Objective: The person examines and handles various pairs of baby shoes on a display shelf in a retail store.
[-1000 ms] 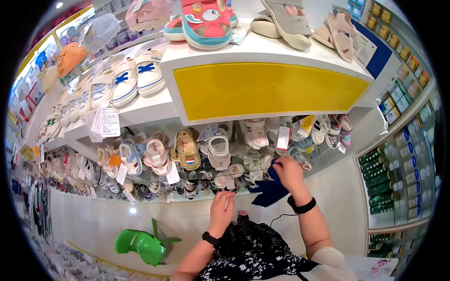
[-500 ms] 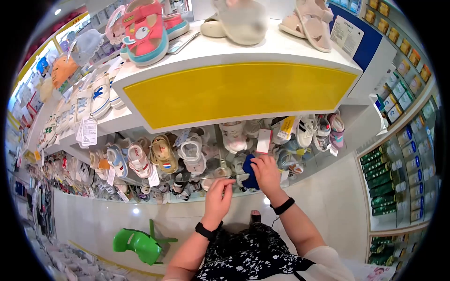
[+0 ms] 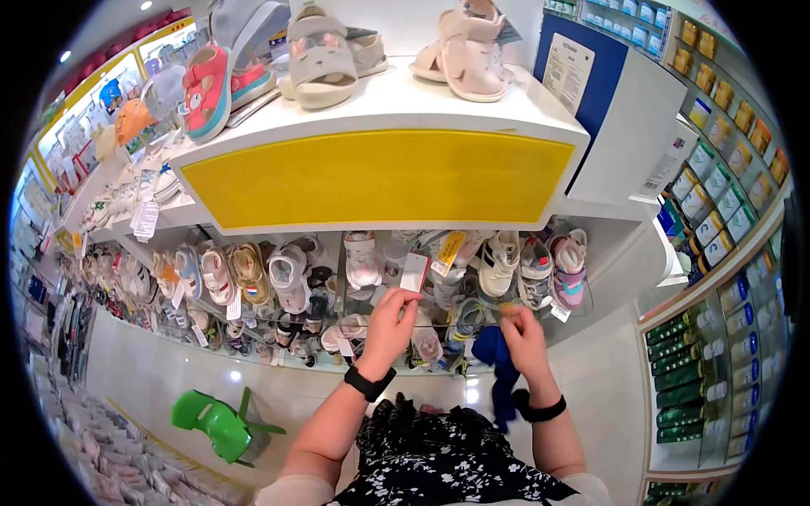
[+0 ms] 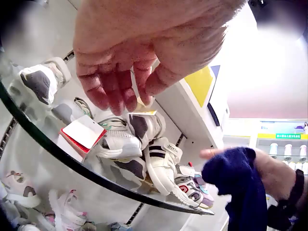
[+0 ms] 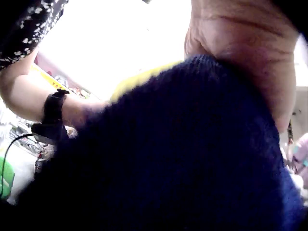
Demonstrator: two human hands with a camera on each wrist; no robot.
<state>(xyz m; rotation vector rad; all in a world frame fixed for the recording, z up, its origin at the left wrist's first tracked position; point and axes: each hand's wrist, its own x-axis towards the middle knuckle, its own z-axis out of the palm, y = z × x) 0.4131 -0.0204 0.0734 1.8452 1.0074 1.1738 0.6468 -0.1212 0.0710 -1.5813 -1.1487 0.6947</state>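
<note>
My right hand (image 3: 526, 341) grips a dark blue knitted cloth (image 3: 496, 354), which hangs down below the fingers in front of the lower shelf. In the right wrist view the cloth (image 5: 183, 144) fills most of the picture and hides the fingers. My left hand (image 3: 388, 331) hovers at the shelf front, its fingertips by a white tag with a red edge (image 3: 414, 272). Seen from the left wrist, the fingers (image 4: 113, 94) hang loosely bent with nothing between them. Behind them are white sneakers with black stripes (image 4: 161, 163) and other small shoes on a glass shelf (image 4: 86, 175).
Above the shelf juts a white display counter with a yellow panel (image 3: 380, 181), bearing children's sandals (image 3: 316, 59). A blue and white board (image 3: 582, 101) stands at its right end. A green child's chair (image 3: 221, 426) is on the floor at left. Stocked shelves (image 3: 717, 337) line the right.
The person has shifted right along the display. The right hand has carried the cloth from among the shelf shoes out to the right, where it hangs longer. The left hand has come up nearer the shelf.
</note>
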